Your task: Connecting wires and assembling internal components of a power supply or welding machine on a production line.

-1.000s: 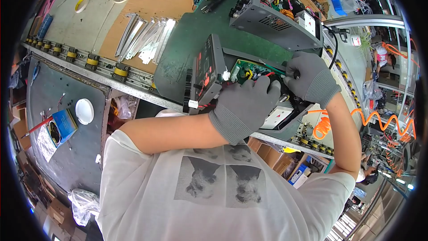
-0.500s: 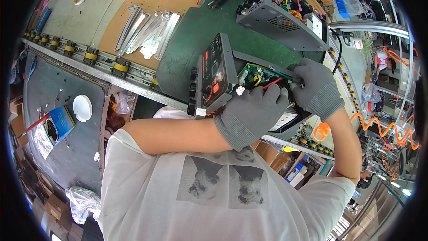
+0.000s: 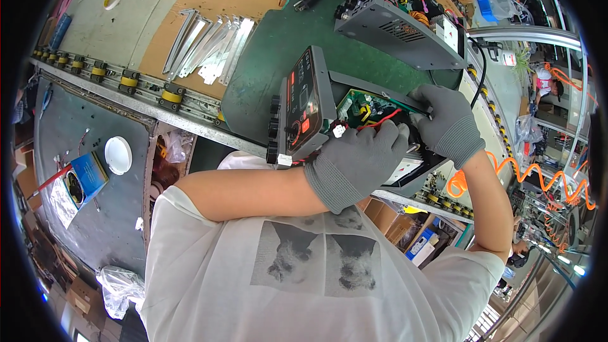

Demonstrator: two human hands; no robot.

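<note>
An open dark grey metal device casing (image 3: 354,80) lies on the green mat in front of me. Its black front panel (image 3: 303,98), with red markings and knobs, stands at the left end. Inside are a green circuit board (image 3: 352,102), a red wire (image 3: 386,118) and white plugs. My left hand (image 3: 362,163), in a grey glove, reaches over the casing's near side, its curled fingertips down inside beside the red wire. My right hand (image 3: 448,123), gloved alike, is closed at the far right edge of the casing. What either hand's fingers pinch is hidden.
A second open device (image 3: 405,35) with black cables stands beyond. Metal strips (image 3: 209,44) lie on cardboard at the left. A roller rail (image 3: 126,82) edges the bench. On a grey side table sit a white lid (image 3: 118,155) and a blue box (image 3: 88,176). An orange coiled hose (image 3: 457,183) hangs at right.
My right hand has shifted slightly left and down, its fingers now closer over the casing's edge. The left hand stays almost in place inside the casing.
</note>
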